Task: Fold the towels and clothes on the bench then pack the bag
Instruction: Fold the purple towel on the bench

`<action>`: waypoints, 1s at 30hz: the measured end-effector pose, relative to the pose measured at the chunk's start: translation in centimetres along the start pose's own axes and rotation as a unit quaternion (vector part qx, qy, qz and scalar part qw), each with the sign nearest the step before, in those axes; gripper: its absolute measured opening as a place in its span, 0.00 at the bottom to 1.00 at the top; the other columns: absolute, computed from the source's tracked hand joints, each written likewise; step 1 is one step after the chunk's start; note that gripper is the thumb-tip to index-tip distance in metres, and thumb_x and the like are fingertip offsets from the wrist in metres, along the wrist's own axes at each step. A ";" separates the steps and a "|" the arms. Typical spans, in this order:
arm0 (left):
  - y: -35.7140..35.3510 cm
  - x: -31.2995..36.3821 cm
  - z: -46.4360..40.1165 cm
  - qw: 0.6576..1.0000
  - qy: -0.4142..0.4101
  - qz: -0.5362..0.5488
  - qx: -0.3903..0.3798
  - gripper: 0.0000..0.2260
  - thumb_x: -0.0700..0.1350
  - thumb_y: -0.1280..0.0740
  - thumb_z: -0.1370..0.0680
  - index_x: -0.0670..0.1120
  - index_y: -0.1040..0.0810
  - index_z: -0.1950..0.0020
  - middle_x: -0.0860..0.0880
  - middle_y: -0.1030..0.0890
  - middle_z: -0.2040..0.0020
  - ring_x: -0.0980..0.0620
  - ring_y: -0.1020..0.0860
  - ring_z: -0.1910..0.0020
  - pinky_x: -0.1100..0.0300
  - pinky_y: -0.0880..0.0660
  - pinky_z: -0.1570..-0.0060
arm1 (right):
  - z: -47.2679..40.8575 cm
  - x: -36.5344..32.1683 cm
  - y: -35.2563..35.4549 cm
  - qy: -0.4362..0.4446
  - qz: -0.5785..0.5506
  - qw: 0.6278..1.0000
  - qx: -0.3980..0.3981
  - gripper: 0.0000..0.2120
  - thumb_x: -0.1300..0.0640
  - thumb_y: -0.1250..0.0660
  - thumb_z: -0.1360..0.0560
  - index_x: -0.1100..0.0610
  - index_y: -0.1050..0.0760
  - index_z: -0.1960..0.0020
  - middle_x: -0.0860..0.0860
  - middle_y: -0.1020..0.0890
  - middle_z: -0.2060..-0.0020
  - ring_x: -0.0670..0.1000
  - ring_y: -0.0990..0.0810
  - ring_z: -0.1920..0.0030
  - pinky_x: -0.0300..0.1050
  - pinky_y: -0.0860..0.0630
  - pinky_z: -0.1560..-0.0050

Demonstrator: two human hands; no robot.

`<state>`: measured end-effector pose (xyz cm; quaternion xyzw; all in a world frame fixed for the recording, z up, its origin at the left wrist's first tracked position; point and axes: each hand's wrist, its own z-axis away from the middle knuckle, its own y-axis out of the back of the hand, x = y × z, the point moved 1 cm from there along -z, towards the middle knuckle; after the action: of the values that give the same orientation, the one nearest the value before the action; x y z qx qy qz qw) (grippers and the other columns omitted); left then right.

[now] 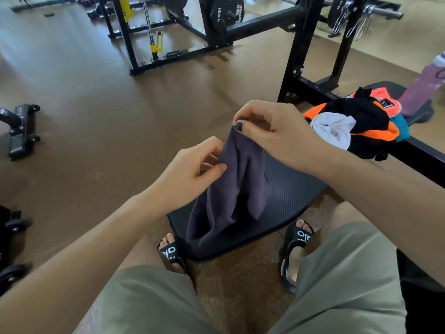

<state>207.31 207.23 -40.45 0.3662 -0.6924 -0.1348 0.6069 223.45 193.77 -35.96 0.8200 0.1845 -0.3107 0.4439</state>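
Note:
A dark purple towel point(231, 191) hangs in loose folds above the near end of the black padded bench point(289, 189). My right hand point(272, 133) pinches its top corner between thumb and fingers. My left hand point(192, 172) grips the towel's left edge a little lower. The towel's bottom rests on the bench pad. Farther along the bench, to the right, lies a jumbled pile of clothes point(356, 124): orange, black, teal and a white piece point(334, 131). No bag is clearly in view.
A pinkish-purple bottle point(423, 88) stands on the bench beyond the pile. Black rack uprights point(298, 49) with weight plates stand behind the bench. My knees and sandalled feet straddle the bench end. Wheeled equipment point(21, 128) sits on the brown floor at left.

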 end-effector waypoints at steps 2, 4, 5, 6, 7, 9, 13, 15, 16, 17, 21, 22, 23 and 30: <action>-0.1 -0.5 0.1 0.998 -0.017 -0.068 0.001 0.02 0.41 0.33 0.19 0.46 0.25 0.51 0.54 0.19 0.55 0.56 0.20 0.53 0.57 0.22 0.53 | -0.1 0.0 0.1 0.003 0.003 1.000 0.005 0.05 0.60 0.35 0.20 0.57 0.20 0.49 0.50 0.16 0.58 0.51 0.18 0.56 0.49 0.23 0.52; -0.1 -1.0 0.3 0.992 -0.036 -0.124 -0.014 0.06 0.41 0.34 0.19 0.46 0.28 0.55 0.54 0.23 0.58 0.55 0.23 0.56 0.56 0.25 0.56 | -0.2 0.0 0.4 0.008 0.018 1.000 0.018 0.05 0.60 0.35 0.20 0.58 0.20 0.50 0.50 0.17 0.59 0.49 0.20 0.57 0.44 0.24 0.54; -0.2 -1.3 0.5 0.989 -0.040 -0.140 -0.024 0.08 0.41 0.35 0.19 0.46 0.29 0.57 0.53 0.25 0.59 0.54 0.25 0.58 0.55 0.26 0.57 | -0.3 0.1 0.6 0.006 0.023 0.999 0.030 0.05 0.60 0.35 0.20 0.58 0.20 0.50 0.49 0.18 0.60 0.46 0.21 0.59 0.40 0.25 0.57; -0.1 -1.6 0.7 0.987 -0.039 -0.154 -0.036 0.09 0.40 0.36 0.18 0.46 0.31 0.58 0.53 0.27 0.59 0.52 0.26 0.59 0.54 0.28 0.58 | -0.4 0.2 0.9 -0.001 0.025 0.999 0.041 0.05 0.60 0.35 0.20 0.57 0.21 0.51 0.46 0.19 0.61 0.43 0.22 0.60 0.36 0.28 0.58; -0.1 -2.0 1.0 0.984 -0.034 -0.169 -0.048 0.10 0.41 0.37 0.18 0.46 0.31 0.58 0.52 0.28 0.59 0.52 0.27 0.59 0.55 0.29 0.58 | -0.5 0.4 1.2 -0.010 0.028 0.998 0.052 0.04 0.60 0.35 0.20 0.56 0.21 0.51 0.43 0.20 0.62 0.40 0.24 0.62 0.32 0.30 0.59; 0.1 -2.8 1.5 0.975 -0.017 -0.211 -0.071 0.10 0.43 0.39 0.17 0.49 0.33 0.59 0.54 0.29 0.57 0.54 0.29 0.60 0.55 0.30 0.58 | -0.8 1.1 1.7 -0.031 0.040 0.996 0.073 0.05 0.59 0.36 0.20 0.53 0.22 0.52 0.41 0.22 0.63 0.38 0.26 0.63 0.30 0.32 0.59; 1.0 -4.3 2.2 0.951 0.033 -0.293 -0.095 0.09 0.47 0.43 0.16 0.49 0.34 0.57 0.54 0.31 0.51 0.50 0.27 0.56 0.53 0.29 0.57 | -1.2 3.6 2.8 -0.080 0.055 0.988 0.122 0.05 0.57 0.36 0.21 0.52 0.22 0.52 0.47 0.20 0.63 0.43 0.24 0.63 0.47 0.23 0.57; 1.7 -5.0 2.4 0.946 0.040 -0.305 -0.098 0.09 0.48 0.44 0.15 0.49 0.33 0.55 0.54 0.32 0.51 0.48 0.26 0.55 0.53 0.29 0.57 | -1.1 4.9 3.2 -0.107 0.066 0.982 0.139 0.06 0.55 0.36 0.21 0.53 0.21 0.51 0.48 0.19 0.62 0.48 0.22 0.61 0.53 0.21 0.53; 2.0 -5.3 2.5 0.944 0.040 -0.314 -0.098 0.08 0.48 0.44 0.15 0.49 0.33 0.54 0.54 0.32 0.50 0.47 0.26 0.55 0.53 0.29 0.57 | -1.0 5.4 3.4 -0.117 0.071 0.980 0.142 0.06 0.55 0.36 0.21 0.53 0.21 0.50 0.48 0.19 0.61 0.50 0.22 0.60 0.54 0.21 0.52; 2.4 -5.6 2.6 0.940 0.042 -0.325 -0.096 0.07 0.48 0.44 0.16 0.49 0.34 0.53 0.54 0.32 0.50 0.47 0.25 0.55 0.52 0.27 0.58 | -0.8 5.9 3.5 -0.124 0.074 0.979 0.144 0.06 0.55 0.36 0.21 0.53 0.20 0.50 0.48 0.19 0.61 0.50 0.21 0.59 0.53 0.21 0.52; 3.6 -6.3 2.5 0.937 0.032 -0.342 -0.067 0.03 0.42 0.42 0.19 0.47 0.30 0.51 0.51 0.28 0.49 0.44 0.24 0.54 0.48 0.25 0.55 | -0.3 6.9 3.5 -0.139 0.075 0.976 0.152 0.06 0.56 0.35 0.21 0.52 0.19 0.50 0.49 0.17 0.59 0.47 0.21 0.58 0.46 0.24 0.53; 3.8 -6.4 2.4 0.939 0.025 -0.339 -0.059 0.03 0.40 0.41 0.19 0.46 0.29 0.51 0.51 0.27 0.50 0.44 0.24 0.54 0.49 0.25 0.55 | -0.3 7.0 3.5 -0.146 0.072 0.975 0.154 0.06 0.56 0.35 0.21 0.53 0.19 0.50 0.50 0.17 0.59 0.47 0.21 0.59 0.45 0.24 0.55; 4.1 -6.4 2.2 0.941 0.020 -0.335 -0.049 0.04 0.39 0.40 0.20 0.46 0.27 0.50 0.51 0.26 0.51 0.45 0.23 0.54 0.51 0.26 0.54 | -0.3 7.1 3.5 -0.157 0.061 0.973 0.156 0.06 0.57 0.35 0.21 0.54 0.20 0.50 0.51 0.17 0.60 0.47 0.21 0.62 0.44 0.24 0.58; 7.6 -5.6 0.6 0.937 -0.003 -0.347 0.043 0.07 0.36 0.33 0.20 0.43 0.20 0.43 0.47 0.17 0.51 0.44 0.20 0.51 0.56 0.28 0.52 | -0.7 7.6 5.2 -0.230 -0.104 0.944 0.211 0.06 0.62 0.37 0.18 0.56 0.24 0.52 0.50 0.21 0.68 0.50 0.19 0.70 0.47 0.19 0.63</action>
<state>204.12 216.10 -39.93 0.6091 -0.5292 -0.3081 0.5040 232.32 191.80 -37.66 0.7771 0.0919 -0.5675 0.2563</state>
